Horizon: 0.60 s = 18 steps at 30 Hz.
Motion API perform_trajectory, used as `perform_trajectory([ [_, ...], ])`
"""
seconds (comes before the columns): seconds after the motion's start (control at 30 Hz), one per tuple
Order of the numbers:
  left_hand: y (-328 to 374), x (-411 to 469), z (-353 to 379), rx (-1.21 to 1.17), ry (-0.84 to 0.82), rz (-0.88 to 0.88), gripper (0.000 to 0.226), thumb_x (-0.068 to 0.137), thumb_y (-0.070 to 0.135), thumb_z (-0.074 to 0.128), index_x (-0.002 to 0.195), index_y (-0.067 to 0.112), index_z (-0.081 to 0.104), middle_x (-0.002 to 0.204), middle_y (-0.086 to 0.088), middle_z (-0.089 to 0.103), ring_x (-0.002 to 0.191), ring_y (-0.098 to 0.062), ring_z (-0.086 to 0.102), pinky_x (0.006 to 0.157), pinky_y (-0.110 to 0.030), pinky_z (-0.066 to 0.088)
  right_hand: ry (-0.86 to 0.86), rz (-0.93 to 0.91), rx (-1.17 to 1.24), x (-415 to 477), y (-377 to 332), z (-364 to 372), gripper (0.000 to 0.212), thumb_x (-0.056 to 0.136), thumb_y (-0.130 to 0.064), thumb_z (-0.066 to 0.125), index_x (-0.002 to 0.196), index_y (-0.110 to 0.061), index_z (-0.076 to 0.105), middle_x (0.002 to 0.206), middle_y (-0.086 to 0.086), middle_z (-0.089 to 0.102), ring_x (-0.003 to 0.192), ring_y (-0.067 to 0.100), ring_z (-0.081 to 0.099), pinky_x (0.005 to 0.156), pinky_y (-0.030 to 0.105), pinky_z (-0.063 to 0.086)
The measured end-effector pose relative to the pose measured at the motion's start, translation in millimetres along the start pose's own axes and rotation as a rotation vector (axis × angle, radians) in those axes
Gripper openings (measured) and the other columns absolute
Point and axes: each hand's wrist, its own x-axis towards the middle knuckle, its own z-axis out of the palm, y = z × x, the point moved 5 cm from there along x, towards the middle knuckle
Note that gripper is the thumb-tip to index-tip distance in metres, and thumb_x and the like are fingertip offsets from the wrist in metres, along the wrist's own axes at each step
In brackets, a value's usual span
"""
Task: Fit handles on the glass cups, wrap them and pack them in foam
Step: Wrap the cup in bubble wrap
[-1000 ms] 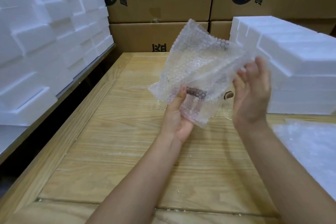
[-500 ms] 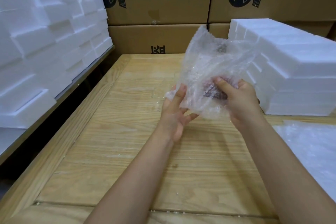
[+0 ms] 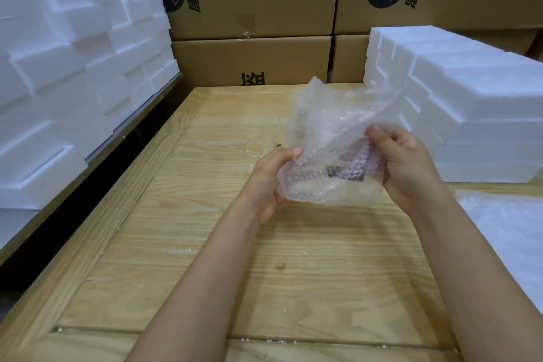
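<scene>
Wrapped glass cup (image 3: 340,176) held above table (image 3: 205,244) centre. Judged fragile and slippery inside soft bubble wrap (image 3: 329,114); grip the body, not loose flaps. Both curl round it: left hand (image 3: 267,179) at 9 o'clock, right hand (image 3: 408,167) at 3 o'clock. Beyond, foam stack (image 3: 470,97) at 2 o'clock.

At frame centre your left hand (image 3: 269,182) and right hand (image 3: 408,167) grip a crumpled bubble wrap (image 3: 332,132) from either side, over the wooden table (image 3: 264,273). A dark patch (image 3: 345,173) shows through it. White foam blocks (image 3: 73,67) stack at left and right; cardboard boxes (image 3: 264,9) fill the top.
</scene>
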Motion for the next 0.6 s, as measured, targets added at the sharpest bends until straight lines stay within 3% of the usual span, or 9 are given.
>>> perform_trajectory([
  [0.13, -2, 1, 5, 0.17, 0.002, 0.015, 0.037, 0.066, 0.026, 0.06, 0.099, 0.009, 0.063, 0.102, -0.008, 0.064, 0.093, -0.025, 0.061, 0.071, -0.033, 0.046, -0.063, -0.03, -0.169, -3, 1, 13, 0.01, 0.079, -0.019, 0.066, 0.07, -0.018, 0.073, 0.062, -0.009, 0.066, 0.053, 0.005, 0.061, 0.047, 0.017, 0.048],
  [0.2, -6, 2, 8, 0.267, 0.021, 0.044, 0.039, 0.074, 0.024, 0.056, 0.103, -0.002, 0.061, 0.099, -0.011, 0.062, 0.092, -0.026, 0.059, 0.077, -0.038, 0.044, -0.133, -0.005, -0.311, -4, 8, 23, 0.013, 0.081, -0.014, 0.068, 0.082, -0.001, 0.072, 0.064, 0.001, 0.066, 0.05, 0.023, 0.056, 0.051, 0.028, 0.051],
  [0.27, -9, 3, 9, 0.341, 0.047, 0.095, 0.029, 0.09, 0.015, 0.052, 0.107, -0.006, 0.06, 0.099, -0.012, 0.063, 0.091, -0.025, 0.059, 0.079, -0.037, 0.046, -0.196, 0.049, -0.415, -7, 15, 31, 0.009, 0.081, -0.008, 0.071, 0.089, -0.009, 0.072, 0.087, 0.015, 0.071, 0.063, 0.036, 0.058, 0.064, 0.043, 0.053],
  [0.33, -7, 1, 12, 0.333, 0.053, 0.17, 0.023, 0.092, 0.004, 0.048, 0.11, 0.002, 0.062, 0.099, -0.008, 0.066, 0.09, -0.021, 0.062, 0.079, -0.034, 0.05, -0.194, 0.077, -0.518, -7, 19, 31, 0.024, 0.08, -0.006, 0.071, 0.098, -0.019, 0.063, 0.101, 0.016, 0.066, 0.074, 0.031, 0.065, 0.064, 0.039, 0.054],
  [0.47, 1, -8, 21, 0.253, -0.043, 0.311, 0.04, 0.066, 0.006, 0.049, 0.104, 0.013, 0.058, 0.092, -0.003, 0.062, 0.08, -0.011, 0.062, 0.066, -0.022, 0.052, -0.243, 0.22, -0.52, -11, 25, 29, 0.044, 0.084, 0.0, 0.062, 0.122, -0.018, 0.048, 0.111, 0.008, 0.062, 0.078, 0.018, 0.067, 0.06, 0.027, 0.053],
  [0.53, 3, -11, 26, 0.239, -0.107, 0.358, 0.041, 0.064, 0.004, 0.048, 0.103, 0.013, 0.057, 0.094, -0.005, 0.06, 0.082, -0.011, 0.061, 0.068, -0.021, 0.052, -0.289, 0.201, -0.542, -13, 22, 30, 0.04, 0.085, -0.004, 0.065, 0.119, -0.022, 0.055, 0.111, 0.005, 0.066, 0.09, 0.02, 0.068, 0.073, 0.033, 0.056],
  [0.6, 6, -14, 29, 0.197, -0.148, 0.378, 0.037, 0.066, 0.004, 0.047, 0.101, 0.011, 0.059, 0.095, -0.005, 0.06, 0.082, -0.007, 0.062, 0.07, -0.02, 0.051, -0.36, 0.137, -0.591, -17, 16, 37, 0.029, 0.086, -0.017, 0.068, 0.112, -0.028, 0.061, 0.105, -0.007, 0.068, 0.094, 0.013, 0.068, 0.077, 0.028, 0.055],
])
